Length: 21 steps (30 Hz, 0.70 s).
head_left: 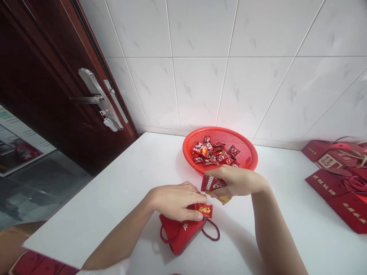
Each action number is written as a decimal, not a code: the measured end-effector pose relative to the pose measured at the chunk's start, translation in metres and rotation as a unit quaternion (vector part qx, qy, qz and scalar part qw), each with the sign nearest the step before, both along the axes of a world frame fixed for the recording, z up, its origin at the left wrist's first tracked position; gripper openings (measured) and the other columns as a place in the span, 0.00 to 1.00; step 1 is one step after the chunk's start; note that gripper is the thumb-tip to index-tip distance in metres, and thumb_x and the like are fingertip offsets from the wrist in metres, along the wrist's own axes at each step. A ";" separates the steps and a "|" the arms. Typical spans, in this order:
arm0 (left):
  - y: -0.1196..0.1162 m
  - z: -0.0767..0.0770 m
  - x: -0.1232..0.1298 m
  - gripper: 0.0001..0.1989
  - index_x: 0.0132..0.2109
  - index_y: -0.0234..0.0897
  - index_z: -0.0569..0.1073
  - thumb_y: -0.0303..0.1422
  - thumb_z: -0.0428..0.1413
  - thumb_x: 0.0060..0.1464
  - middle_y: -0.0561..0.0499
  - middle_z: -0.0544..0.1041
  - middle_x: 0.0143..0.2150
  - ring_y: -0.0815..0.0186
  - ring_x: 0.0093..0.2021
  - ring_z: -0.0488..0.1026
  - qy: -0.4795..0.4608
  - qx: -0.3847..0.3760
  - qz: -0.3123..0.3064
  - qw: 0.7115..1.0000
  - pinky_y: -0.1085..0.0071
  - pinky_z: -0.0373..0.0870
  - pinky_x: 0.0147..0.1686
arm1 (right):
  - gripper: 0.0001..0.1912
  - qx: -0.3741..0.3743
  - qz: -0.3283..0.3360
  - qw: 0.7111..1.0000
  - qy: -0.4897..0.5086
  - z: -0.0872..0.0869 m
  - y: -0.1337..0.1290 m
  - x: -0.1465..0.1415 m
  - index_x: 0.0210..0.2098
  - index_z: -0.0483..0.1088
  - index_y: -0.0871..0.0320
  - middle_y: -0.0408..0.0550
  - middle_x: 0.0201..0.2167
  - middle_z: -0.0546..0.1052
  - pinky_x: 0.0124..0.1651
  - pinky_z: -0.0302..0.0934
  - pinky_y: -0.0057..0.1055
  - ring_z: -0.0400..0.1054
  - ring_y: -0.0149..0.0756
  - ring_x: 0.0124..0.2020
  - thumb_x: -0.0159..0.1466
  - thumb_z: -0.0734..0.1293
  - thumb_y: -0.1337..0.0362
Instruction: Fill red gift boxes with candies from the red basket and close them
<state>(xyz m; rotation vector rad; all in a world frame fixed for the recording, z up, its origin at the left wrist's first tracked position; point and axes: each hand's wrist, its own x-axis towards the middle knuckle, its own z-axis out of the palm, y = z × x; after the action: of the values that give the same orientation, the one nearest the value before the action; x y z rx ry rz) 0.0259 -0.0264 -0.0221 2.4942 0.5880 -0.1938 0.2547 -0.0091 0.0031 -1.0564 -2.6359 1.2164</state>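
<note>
On the white tabletop a small red gift bag (pixel 179 232) lies tilted, its dark red rope handles looped out on both sides. My left hand (pixel 179 200) is closed over its upper part, thumb on the near side. A red packet with gold characters (pixel 205 210) shows at the bag's top, by my left fingertips. My right hand (pixel 239 181) pinches wrapped candies just above and right of the bag: a dark red packet (pixel 211 183) and a yellow-patterned one (pixel 224 199) below it. Behind my right hand stands a red plastic basket (pixel 252 152) with several red wrapped candies (pixel 219 154) inside.
Several red gift boxes (pixel 329 187) with gold characters and cords sit at the table's right. A white tiled wall (pixel 200 84) runs along the back. At left is a dark wooden door (pixel 54 84) with a metal handle (pixel 88 99), beyond the table's left edge.
</note>
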 end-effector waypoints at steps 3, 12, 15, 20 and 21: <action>0.009 -0.007 -0.003 0.08 0.41 0.39 0.75 0.38 0.57 0.65 0.48 0.80 0.40 0.54 0.48 0.74 -0.002 -0.023 -0.014 1.000 0.63 0.65 0.55 | 0.04 -0.008 0.004 1.000 -0.017 -0.001 0.002 0.002 0.36 0.72 0.59 0.42 0.29 0.76 0.29 0.58 0.25 0.68 0.30 0.28 0.62 0.71 0.66; 0.042 -0.010 -0.013 0.11 0.42 0.38 0.76 0.41 0.58 0.62 0.52 0.80 0.38 0.66 0.36 0.74 0.044 -0.181 0.023 0.982 0.76 0.68 0.34 | 0.08 -0.052 0.062 0.996 -0.036 -0.022 0.023 -0.011 0.35 0.74 0.61 0.40 0.27 0.75 0.31 0.57 0.25 0.67 0.29 0.27 0.58 0.75 0.64; 0.047 -0.009 -0.018 0.10 0.40 0.38 0.76 0.40 0.59 0.60 0.53 0.78 0.35 0.66 0.34 0.72 0.049 -0.182 0.050 0.981 0.76 0.67 0.32 | 0.11 -0.093 0.083 0.990 -0.072 -0.031 0.028 -0.021 0.33 0.74 0.61 0.38 0.26 0.74 0.31 0.58 0.25 0.67 0.29 0.27 0.55 0.77 0.63; 0.052 -0.010 -0.029 0.11 0.33 0.37 0.70 0.40 0.58 0.58 0.55 0.71 0.28 0.67 0.29 0.67 0.035 -0.171 0.064 0.982 0.75 0.63 0.27 | 0.13 -0.128 0.098 0.982 -0.100 -0.043 0.028 -0.037 0.29 0.72 0.61 0.36 0.24 0.73 0.30 0.58 0.24 0.66 0.28 0.26 0.53 0.79 0.65; 0.052 -0.010 -0.031 0.12 0.33 0.37 0.69 0.40 0.58 0.58 0.55 0.70 0.28 0.67 0.29 0.66 0.036 -0.172 0.067 0.982 0.75 0.63 0.28 | 0.13 -0.142 0.104 0.980 -0.092 -0.045 0.028 -0.039 0.30 0.72 0.61 0.36 0.25 0.74 0.30 0.59 0.24 0.67 0.28 0.27 0.53 0.79 0.65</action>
<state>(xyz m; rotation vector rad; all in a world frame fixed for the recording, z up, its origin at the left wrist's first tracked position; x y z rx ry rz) -0.0050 0.0260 -0.0321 2.1130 0.6863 -0.3066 0.2156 0.0193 -0.0416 -0.9911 -2.8328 1.6556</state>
